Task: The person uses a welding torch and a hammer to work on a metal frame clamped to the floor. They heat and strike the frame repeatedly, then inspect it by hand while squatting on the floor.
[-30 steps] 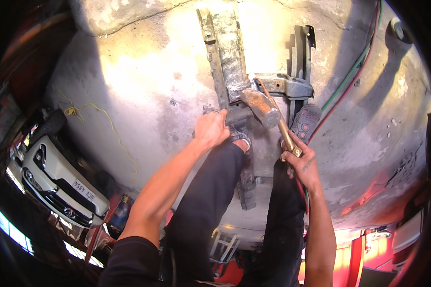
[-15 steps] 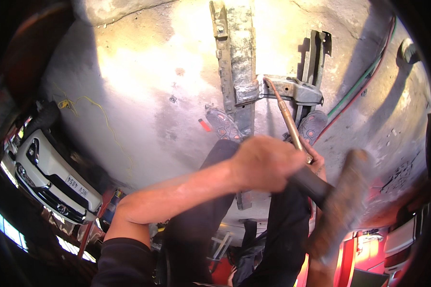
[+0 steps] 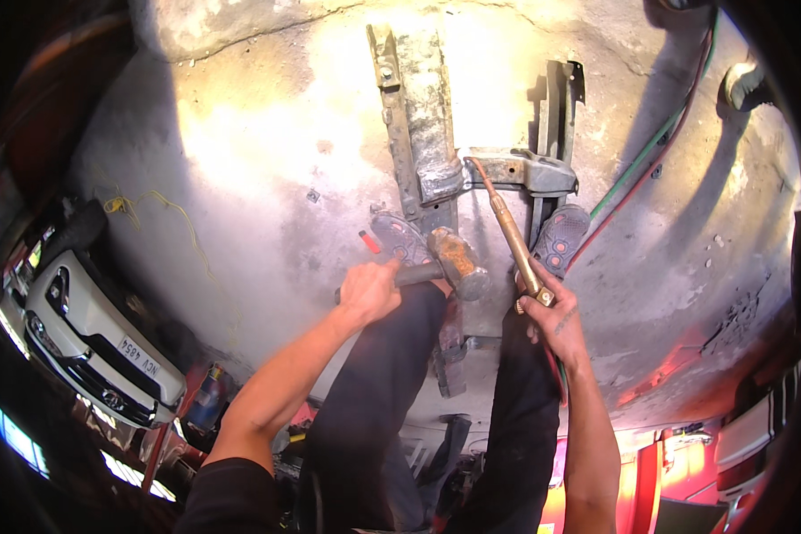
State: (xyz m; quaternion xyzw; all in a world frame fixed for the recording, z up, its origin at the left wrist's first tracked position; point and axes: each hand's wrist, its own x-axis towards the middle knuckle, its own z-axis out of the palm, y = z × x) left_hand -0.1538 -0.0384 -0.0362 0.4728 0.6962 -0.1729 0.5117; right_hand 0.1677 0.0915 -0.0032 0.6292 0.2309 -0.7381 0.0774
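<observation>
Grey, worn concrete floor (image 3: 267, 191) fills most of the view, glaring with light towards eleven and twelve o'clock. Taking the top of the view as twelve, a white car (image 3: 107, 334) stands between eight and nine. Dark trousers (image 3: 360, 405) cover the person's legs at six.

A metal frame (image 3: 427, 111) lies on the floor towards twelve, its long beam running up the view and a short arm branching off towards three.

Hoses (image 3: 636, 175), one green and one red, run across the floor at one o'clock from the right hand (image 3: 554, 311). That hand is closed around the valve end of a brass torch (image 3: 509, 224), which points to eleven; its bent tip is at the joint of beam and arm, though I cannot tell whether it touches.

The left hand (image 3: 371, 289) is wrapped round the handle of a hammer (image 3: 457, 263). From that hand, the rusty head sits between two and three o'clock, over the left knee in view, while the handle's butt sticks out at nine.

A shoe (image 3: 400, 237) is at the left hand's one o'clock, and a small red piece (image 3: 368, 241) lies at its twelve.
</observation>
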